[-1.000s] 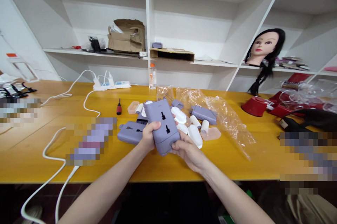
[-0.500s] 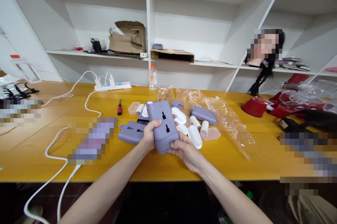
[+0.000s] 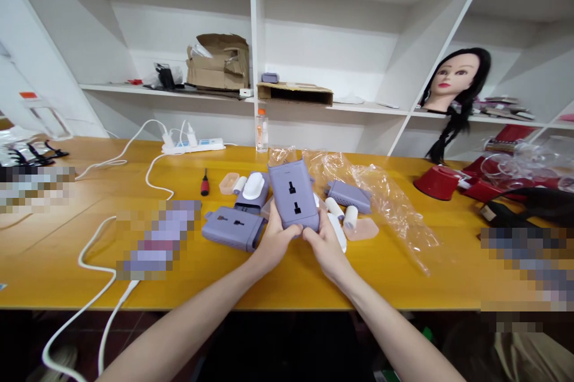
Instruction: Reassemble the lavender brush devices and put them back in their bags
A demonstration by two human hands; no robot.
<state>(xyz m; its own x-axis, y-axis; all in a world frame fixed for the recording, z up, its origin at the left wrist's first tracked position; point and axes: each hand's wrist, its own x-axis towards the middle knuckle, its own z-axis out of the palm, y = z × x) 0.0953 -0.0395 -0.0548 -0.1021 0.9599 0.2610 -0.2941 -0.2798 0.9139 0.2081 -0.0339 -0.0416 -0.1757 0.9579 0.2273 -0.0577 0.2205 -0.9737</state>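
Both my hands hold a purple plastic case (image 3: pixel 287 189) above the table, its face with two black keyhole slots turned towards me. My left hand (image 3: pixel 278 243) is closed round its lower left corner, thumb on the bottom edge. At the lower right, my right hand (image 3: pixel 326 244) grips it, the thumb close to the other one; fingers behind the case are hidden. Left of it lies a similar purple case (image 3: pixel 232 228) with two slots. Behind that, a white oval part (image 3: pixel 253 185) rests on another purple case (image 3: pixel 252 199).
To the right lie another purple case (image 3: pixel 348 196), white cylinders (image 3: pixel 350 216), a peach tray (image 3: pixel 362 228) and clear plastic wrap (image 3: pixel 399 223). A red screwdriver (image 3: pixel 205 183), a white power strip (image 3: pixel 197 146) and a clear bottle (image 3: pixel 262 134) stand or lie further left and back.
My left hand has slid down from the case's left side to its lower corner. The case has moved slightly up and right, and my thumbs now sit together at the bottom edge.
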